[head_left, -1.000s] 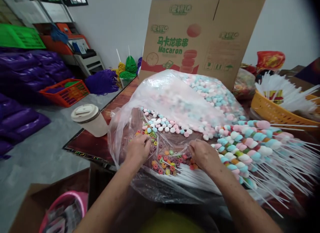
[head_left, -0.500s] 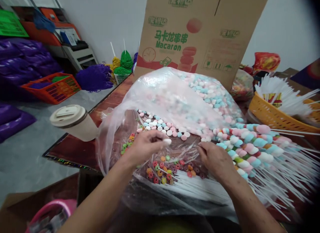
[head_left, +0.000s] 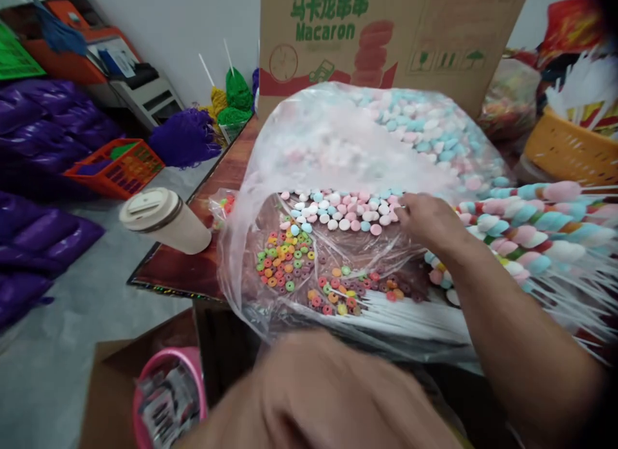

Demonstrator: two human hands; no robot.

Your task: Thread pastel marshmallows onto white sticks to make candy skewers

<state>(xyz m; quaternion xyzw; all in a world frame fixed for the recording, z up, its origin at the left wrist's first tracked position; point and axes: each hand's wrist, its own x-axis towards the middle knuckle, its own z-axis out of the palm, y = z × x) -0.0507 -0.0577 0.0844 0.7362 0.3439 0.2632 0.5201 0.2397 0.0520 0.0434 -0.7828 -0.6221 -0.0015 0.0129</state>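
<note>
A big clear plastic bag (head_left: 338,134) lies open on the table, with round pastel candies (head_left: 338,214) spilling out of its mouth. In front of them are coloured ring candies (head_left: 282,259) and a row of white sticks (head_left: 410,314). My right hand (head_left: 427,220) reaches left into the pastel candies, its fingertips pinched together at the edge of the pile; what they hold is hidden. My left hand (head_left: 313,397) is raised close to the camera and smeared by motion. Finished candy skewers (head_left: 526,224) are piled to the right of my right hand.
A lidded paper cup (head_left: 161,220) stands at the table's left edge. A "Macaron" cardboard box (head_left: 386,37) stands behind the bag, a yellow basket (head_left: 564,153) of sticks at the right. A pink bucket (head_left: 164,384), an orange crate (head_left: 113,169) and purple bags (head_left: 43,114) are on the floor.
My left hand left the ring candies, picked up a white candy and rose close to the camera. My right hand moved up from the sticks to the pastel candies.
</note>
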